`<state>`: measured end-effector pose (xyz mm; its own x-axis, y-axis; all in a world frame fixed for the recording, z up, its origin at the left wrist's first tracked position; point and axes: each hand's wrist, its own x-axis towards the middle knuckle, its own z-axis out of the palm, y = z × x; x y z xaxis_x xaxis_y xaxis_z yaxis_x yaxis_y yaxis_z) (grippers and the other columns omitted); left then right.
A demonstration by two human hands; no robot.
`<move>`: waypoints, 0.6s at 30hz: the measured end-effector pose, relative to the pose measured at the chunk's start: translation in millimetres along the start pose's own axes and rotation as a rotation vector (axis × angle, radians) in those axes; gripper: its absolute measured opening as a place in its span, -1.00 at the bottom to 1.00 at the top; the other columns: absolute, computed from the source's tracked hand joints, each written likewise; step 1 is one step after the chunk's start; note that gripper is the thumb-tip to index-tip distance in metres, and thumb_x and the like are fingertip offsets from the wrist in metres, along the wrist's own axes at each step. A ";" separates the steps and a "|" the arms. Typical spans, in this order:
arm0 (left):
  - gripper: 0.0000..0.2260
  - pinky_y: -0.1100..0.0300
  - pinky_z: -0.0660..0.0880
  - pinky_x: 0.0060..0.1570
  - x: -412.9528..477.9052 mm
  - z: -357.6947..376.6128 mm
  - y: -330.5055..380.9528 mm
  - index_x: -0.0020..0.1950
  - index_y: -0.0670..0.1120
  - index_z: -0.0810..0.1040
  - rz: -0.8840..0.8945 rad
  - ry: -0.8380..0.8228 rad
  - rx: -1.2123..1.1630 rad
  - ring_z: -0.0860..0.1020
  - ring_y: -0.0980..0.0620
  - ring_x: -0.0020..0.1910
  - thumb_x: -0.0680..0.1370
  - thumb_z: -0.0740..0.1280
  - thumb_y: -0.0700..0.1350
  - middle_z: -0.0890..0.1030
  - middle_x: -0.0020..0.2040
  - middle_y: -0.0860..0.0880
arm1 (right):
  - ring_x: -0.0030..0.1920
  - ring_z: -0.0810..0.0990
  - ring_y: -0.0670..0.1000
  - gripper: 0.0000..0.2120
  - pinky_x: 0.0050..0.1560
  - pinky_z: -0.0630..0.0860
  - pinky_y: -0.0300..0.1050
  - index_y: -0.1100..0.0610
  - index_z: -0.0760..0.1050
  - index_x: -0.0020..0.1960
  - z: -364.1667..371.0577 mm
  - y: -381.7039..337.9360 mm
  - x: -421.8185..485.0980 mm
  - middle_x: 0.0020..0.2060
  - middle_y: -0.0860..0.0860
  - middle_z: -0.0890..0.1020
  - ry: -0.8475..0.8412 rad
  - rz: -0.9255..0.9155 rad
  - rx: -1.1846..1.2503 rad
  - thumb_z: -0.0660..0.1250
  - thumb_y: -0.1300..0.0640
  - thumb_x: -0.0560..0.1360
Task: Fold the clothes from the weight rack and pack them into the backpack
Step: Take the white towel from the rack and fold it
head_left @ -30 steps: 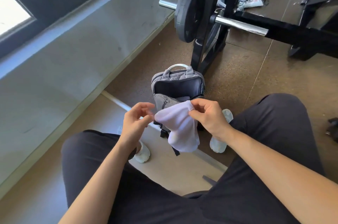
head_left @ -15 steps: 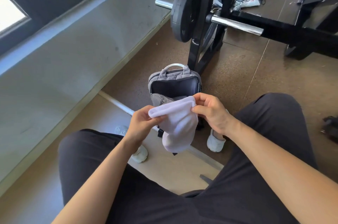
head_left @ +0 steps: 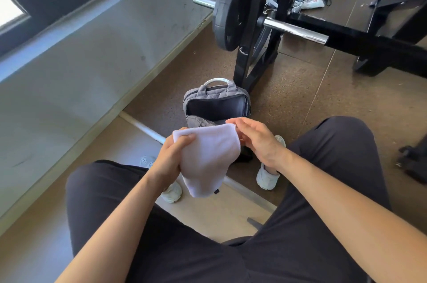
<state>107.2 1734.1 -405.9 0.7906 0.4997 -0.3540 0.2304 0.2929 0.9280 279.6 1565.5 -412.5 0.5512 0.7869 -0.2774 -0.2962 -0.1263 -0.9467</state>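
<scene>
Cloth (head_left: 208, 155), pale and limp, hangs near the open backpack (head_left: 217, 94) on the floor. Left grip (head_left: 171, 159) pinches its upper left corner, thumb on top; right grip (head_left: 258, 142), fingers straight, only touches the upper right edge. Light and soft, it likely sags wherever unsupported, so both top corners suit holding.

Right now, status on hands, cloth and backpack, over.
Left hand grips white cloth at top corner. Right hand open, fingers straight at its other edge. Grey backpack unzipped on floor just beyond, no obstruction seen.
</scene>
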 end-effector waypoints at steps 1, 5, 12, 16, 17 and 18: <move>-0.55 -0.16 0.50 0.19 -0.1 0.6 2.2 0.19 -0.13 0.65 -0.038 0.031 -0.075 0.64 -0.21 0.19 0.43 0.41 0.12 0.70 0.13 -0.19 | 0.09 0.62 0.06 -0.60 0.17 0.49 -0.01 0.17 0.57 0.27 -0.5 0.5 -1.2 0.07 0.11 0.67 -0.063 0.015 0.018 0.21 -0.08 0.63; -0.40 -0.12 0.45 0.38 2.1 -0.4 8.1 0.39 -0.21 0.56 -0.174 0.044 -0.293 0.60 -0.22 0.30 0.49 0.37 0.16 0.64 0.28 -0.28 | 0.21 0.65 0.11 -0.53 0.22 0.56 -0.07 0.28 0.57 0.27 4.9 5.4 -8.8 0.19 0.17 0.68 -0.322 0.140 -0.094 0.40 0.03 0.46; -0.51 -0.03 0.49 0.28 4.1 -10.0 15.7 0.28 -0.15 0.68 -0.166 0.186 -0.565 0.69 -0.11 0.16 0.66 0.18 0.17 0.69 0.25 -0.18 | 0.11 0.71 0.12 -0.73 0.18 0.62 -0.04 0.28 0.64 0.16 11.7 10.9 -8.5 0.08 0.13 0.73 -0.297 0.275 -0.185 0.44 0.14 0.53; -0.31 -0.09 0.41 0.41 5.1 -19.0 10.6 0.40 -0.19 0.59 -0.175 0.151 -0.734 0.59 -0.19 0.34 0.60 0.20 0.36 0.61 0.35 -0.22 | 0.12 0.70 0.12 -0.74 0.10 0.63 -0.10 0.29 0.61 0.18 12.9 6.7 -10.6 0.09 0.15 0.72 -0.249 0.236 -0.040 0.37 0.16 0.58; -0.27 -0.09 0.38 0.41 4.7 -19.0 7.7 0.36 -0.18 0.62 -0.188 0.109 -0.694 0.57 -0.21 0.35 0.57 0.19 0.41 0.62 0.32 -0.22 | 0.12 0.70 0.11 -0.76 0.09 0.63 -0.10 0.28 0.61 0.19 13.4 5.6 -11.6 0.09 0.15 0.72 -0.229 0.223 0.001 0.35 0.17 0.59; -0.27 -0.09 0.37 0.35 4.6 -17.1 4.0 0.28 -0.16 0.67 -0.203 0.067 -0.586 0.56 -0.21 0.29 0.54 0.17 0.43 0.65 0.25 -0.22 | 0.13 0.70 0.12 -0.76 0.09 0.63 -0.09 0.29 0.60 0.20 13.8 4.5 -12.2 0.11 0.16 0.71 -0.209 0.212 0.038 0.34 0.18 0.60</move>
<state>102.0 1751.6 -405.8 0.7219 0.4315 -0.5410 0.0076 0.7768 0.6297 260.8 1563.7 -411.1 0.3029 0.8531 -0.4248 -0.4188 -0.2812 -0.8634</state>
